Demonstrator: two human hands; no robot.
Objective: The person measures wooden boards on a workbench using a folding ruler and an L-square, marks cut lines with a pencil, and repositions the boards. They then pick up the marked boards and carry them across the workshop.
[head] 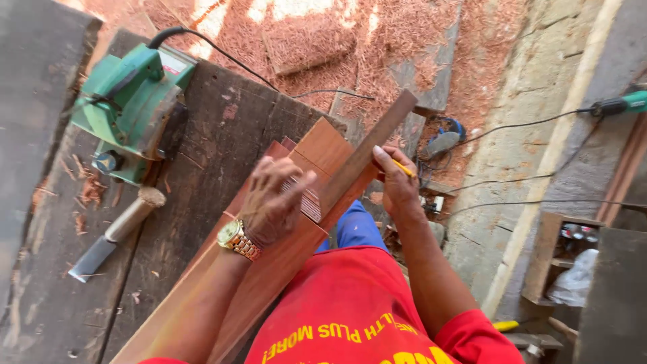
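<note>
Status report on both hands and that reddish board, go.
Left hand pressing a square flat on the reddish board. Right hand in a grip on a yellow pencil at the square's edge. Green planer and chisel lie clear, left.

Smooth, reddish planed wood is seen in the boards (269,269); the desk (202,168) is made of rough, dark, weathered planks. The planer (131,104) is cased in matt green plastic, the chisel (114,232) perhaps wooden-handled with a dull metal blade.

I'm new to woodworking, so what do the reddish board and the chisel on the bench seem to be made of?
The reddish board looks like planed hardwood: smooth face, visible grain. The chisel seems to have a pale wooden handle and a grey steel blade, dull rather than polished.
</note>
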